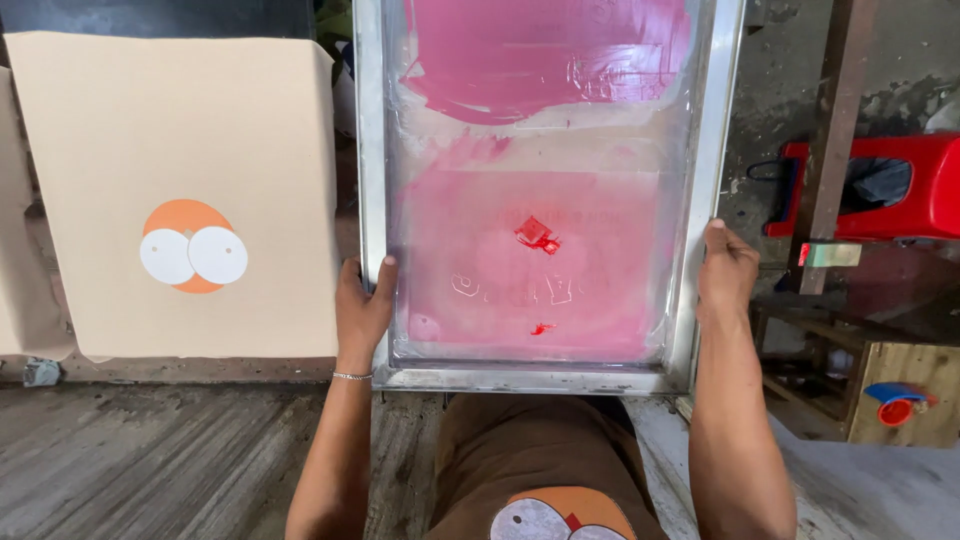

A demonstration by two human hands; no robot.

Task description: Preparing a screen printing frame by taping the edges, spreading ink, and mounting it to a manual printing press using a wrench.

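A metal-framed printing screen smeared with pink ink fills the middle of the head view. My left hand grips its left rail near the bottom corner, thumb on top. My right hand holds the right rail at about the same height. The mesh shows a red design patch in the centre and a thick band of pink ink near the top. Below the frame lies a brown garment with an orange and white print.
A tan fabric piece with an orange and white print hangs at the left. A red plastic stool and a wooden post stand at the right. A wooden box with a blue and red object sits lower right.
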